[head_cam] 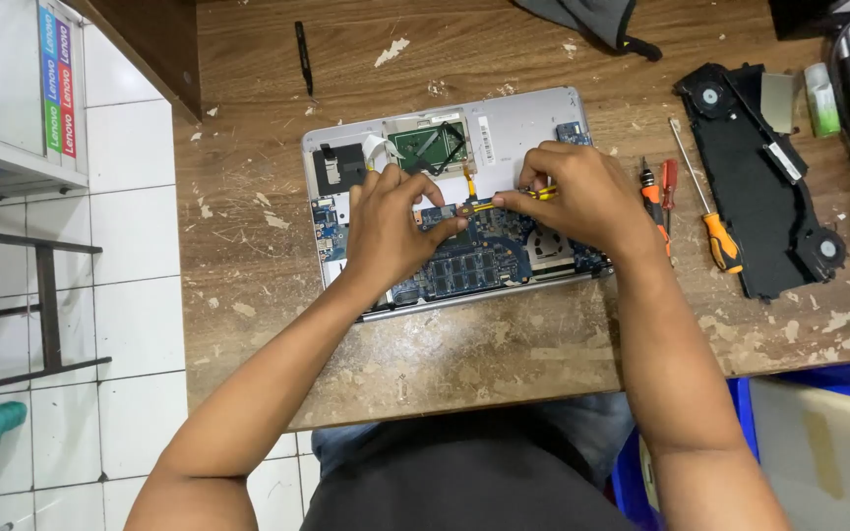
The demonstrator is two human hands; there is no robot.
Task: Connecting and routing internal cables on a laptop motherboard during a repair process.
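A person is leaning over an opened laptop (504, 128) lying bottom-up on a scarred wooden desk (464, 354), both hands working at the middle of its exposed circuit board (474, 261). The right hand (582, 202) is pinching a small yellow-handled tool (514, 200) — fingers closed on it — and the tool's long axis is running nearly level, left to right, its tip pointing toward the left hand. The left hand (391, 224) is pressing down on the board just beside that tip, fingers curled together; whether anything is held under them cannot be told. The spot being worked on is lying between the two hands, a little nearer the left fingertips, close to a copper-coloured cable (466, 182) rising toward the upper half of the case.

Well off to the right, an orange-handled screwdriver (708, 218) and a smaller red one (653, 197) are resting on the desk, near a removed black panel (755, 187) — all out of reach of the busy fingers. A thin black tool (302, 57) is lying apart at the desk's far edge.
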